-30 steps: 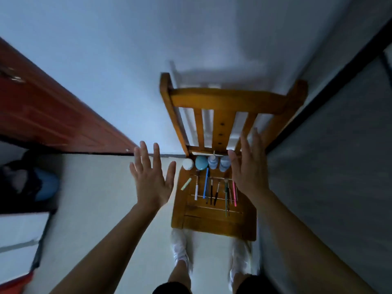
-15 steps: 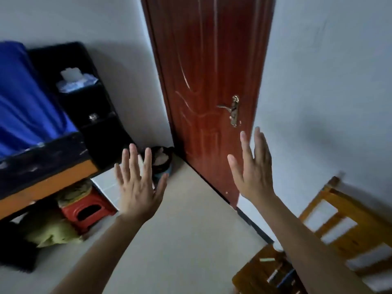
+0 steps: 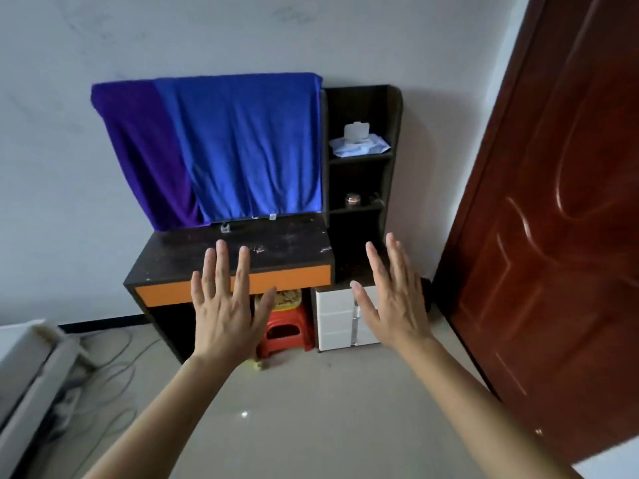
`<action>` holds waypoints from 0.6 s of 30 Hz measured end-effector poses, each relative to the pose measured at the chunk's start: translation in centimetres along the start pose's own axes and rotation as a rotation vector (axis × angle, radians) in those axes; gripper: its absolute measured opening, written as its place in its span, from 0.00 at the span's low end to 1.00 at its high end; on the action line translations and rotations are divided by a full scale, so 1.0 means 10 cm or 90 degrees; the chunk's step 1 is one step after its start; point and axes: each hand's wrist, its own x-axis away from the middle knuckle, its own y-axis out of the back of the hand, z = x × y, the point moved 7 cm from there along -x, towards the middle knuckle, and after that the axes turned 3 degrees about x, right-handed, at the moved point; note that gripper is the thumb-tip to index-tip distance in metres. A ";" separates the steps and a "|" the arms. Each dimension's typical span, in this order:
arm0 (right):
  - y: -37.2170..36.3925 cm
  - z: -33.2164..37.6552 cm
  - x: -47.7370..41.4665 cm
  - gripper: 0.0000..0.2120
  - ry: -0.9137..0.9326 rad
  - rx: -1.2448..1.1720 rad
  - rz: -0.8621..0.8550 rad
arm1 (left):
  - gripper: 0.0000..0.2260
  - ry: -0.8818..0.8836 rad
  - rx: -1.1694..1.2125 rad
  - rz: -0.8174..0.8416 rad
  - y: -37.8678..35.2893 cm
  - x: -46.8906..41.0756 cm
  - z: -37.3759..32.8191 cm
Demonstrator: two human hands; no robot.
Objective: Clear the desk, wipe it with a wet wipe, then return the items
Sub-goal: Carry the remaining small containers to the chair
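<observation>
No text, brand or number can be read anywhere. The wet wipe pack [image 3: 361, 146] in the shelf unit [image 3: 396, 112] shows only a white lid and pale blue wrapper, any print too blurred to make out, and the small jar [image 3: 352, 200] one shelf lower is too small to tell

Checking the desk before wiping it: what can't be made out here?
All head view.
Whatever is behind the cloth: it drapes over it.
Small item on the middle shelf: too small and dark to name.
Part of the desk front: covered by the left hand.
Part of the drawers: covered by the right hand.
White object at left: cut off by the frame edge.
</observation>
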 end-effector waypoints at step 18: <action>-3.53 -0.27 -2.22 0.39 0.021 -0.086 0.240 | 0.37 0.170 -0.031 0.171 -2.09 -2.27 1.95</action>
